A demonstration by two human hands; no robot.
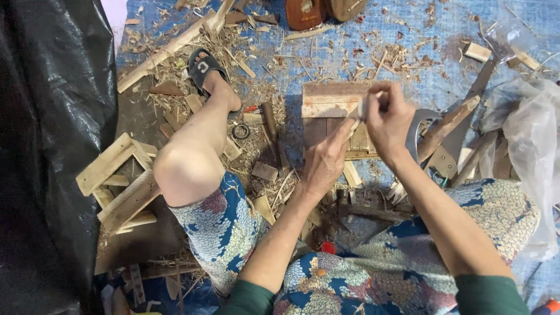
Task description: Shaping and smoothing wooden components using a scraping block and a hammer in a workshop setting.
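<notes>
The person sat low on the ground in a patterned blue garment, both forearms reaching out toward twelve o'clock. The left hand (324,160) lay flat, fingers together, pressing down on a small wooden board (335,108) made of short slats, steadying its near edge. The right hand (388,119) was closed in a pinch on a thin pale wood sliver (363,108), held just above the board's right part, touching or nearly touching it; I could not tell which.

To my eye the work called for a firm left palm so the board would not skid on the loose shavings, and for short, controlled strokes of the right hand, with the left fingertips kept out from under the sliver.

At about three o'clock from the hands lay a curved metal blade (417,131) and a big cleaver-like knife (461,125) with a wooden handle, just beside the right wrist, near enough to catch a sleeve or forearm. Further right sat a crumpled clear plastic bag (534,140).

At nine o'clock the bare knee (181,169) rose between the board and a rough slatted wood frame (119,181), and the foot in a black sandal (204,67) rested at ten o'clock among wood shavings (256,87). A black plastic sheet (52,116) hung along the far left. Out at twelve o'clock the blue tarp (408,35) was strewn with chips and offcuts, and two brown rounded wooden pieces (324,10) sat at its top edge.
</notes>
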